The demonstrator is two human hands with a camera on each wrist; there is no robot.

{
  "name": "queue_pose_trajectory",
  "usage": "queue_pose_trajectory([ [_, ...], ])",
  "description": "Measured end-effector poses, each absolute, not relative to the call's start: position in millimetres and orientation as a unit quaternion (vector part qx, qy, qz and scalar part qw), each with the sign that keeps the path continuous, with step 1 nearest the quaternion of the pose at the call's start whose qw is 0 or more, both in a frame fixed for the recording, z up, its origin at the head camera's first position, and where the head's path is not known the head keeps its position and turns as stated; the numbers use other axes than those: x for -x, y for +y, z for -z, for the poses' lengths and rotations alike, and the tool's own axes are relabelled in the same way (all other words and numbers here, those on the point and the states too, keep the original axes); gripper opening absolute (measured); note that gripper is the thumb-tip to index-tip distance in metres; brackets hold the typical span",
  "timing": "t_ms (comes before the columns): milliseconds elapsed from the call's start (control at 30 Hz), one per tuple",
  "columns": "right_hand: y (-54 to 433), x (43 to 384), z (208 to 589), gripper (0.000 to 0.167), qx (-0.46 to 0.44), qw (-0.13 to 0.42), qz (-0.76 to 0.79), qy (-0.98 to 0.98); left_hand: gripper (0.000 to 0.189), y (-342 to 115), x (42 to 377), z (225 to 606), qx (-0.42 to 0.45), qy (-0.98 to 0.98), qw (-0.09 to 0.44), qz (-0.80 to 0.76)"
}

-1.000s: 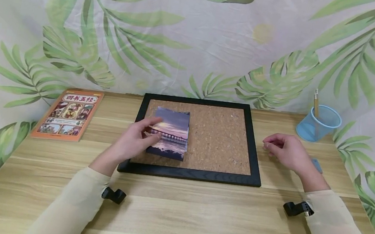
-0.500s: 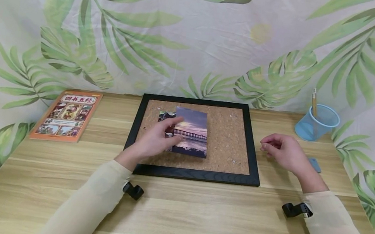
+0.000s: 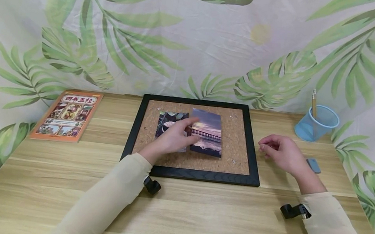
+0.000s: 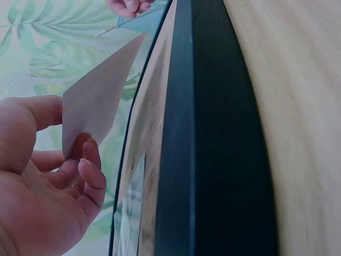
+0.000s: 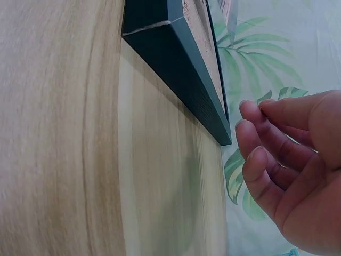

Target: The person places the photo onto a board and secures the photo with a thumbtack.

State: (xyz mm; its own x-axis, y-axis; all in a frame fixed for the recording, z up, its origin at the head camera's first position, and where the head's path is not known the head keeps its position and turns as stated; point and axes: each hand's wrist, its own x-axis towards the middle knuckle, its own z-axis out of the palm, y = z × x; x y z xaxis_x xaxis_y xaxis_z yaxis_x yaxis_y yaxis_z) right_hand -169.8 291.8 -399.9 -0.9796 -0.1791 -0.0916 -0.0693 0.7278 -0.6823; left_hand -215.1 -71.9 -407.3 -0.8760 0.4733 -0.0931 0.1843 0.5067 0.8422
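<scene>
My left hand (image 3: 175, 136) pinches a photo print (image 3: 207, 134) of a sunset pier between thumb and fingers. In the left wrist view the print's pale back (image 4: 98, 96) faces the camera and it stands tilted, clear of the board. Behind the hand a second photo (image 3: 173, 121), dark and leafy, lies on the left part of the black-framed cork board (image 3: 235, 138), partly hidden by the hand. To the right of the frame hovers my right hand (image 3: 280, 152), fingers loosely curled and thumb tip close to the index fingertip; nothing shows between them in the right wrist view.
A light blue mesh pen cup (image 3: 316, 123) holding a pencil (image 3: 314, 103) stands at the back right. A small grey-blue flat object (image 3: 314, 165) lies beside the right hand. An orange book (image 3: 67, 116) lies at the left. Leaf-patterned fabric (image 3: 210, 49) hangs behind the table.
My left hand has carried the pier photo from the left side of the board rightward past its middle, uncovering the leafy photo beneath. The right hand has hardly moved.
</scene>
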Motion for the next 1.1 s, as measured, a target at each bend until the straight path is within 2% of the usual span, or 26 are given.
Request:
queue_pose_trajectory([
  [367,288.4,170.3,402.6,0.021,0.058,0.085,0.354,0.93,0.076,-50.7,228.6,420.8,-0.208,0.867,0.161,-0.423],
  [533,287.5,171.0,403.2,0.021,0.058,0.089,0.357,0.928,0.081,-46.7,230.9,420.5,-0.207,0.881,0.182,-0.385],
  [1100,275.9,177.8,403.6,0.022,0.053,0.101,0.384,0.916,0.079,-35.8,236.8,418.5,-0.215,0.901,0.213,-0.313],
])
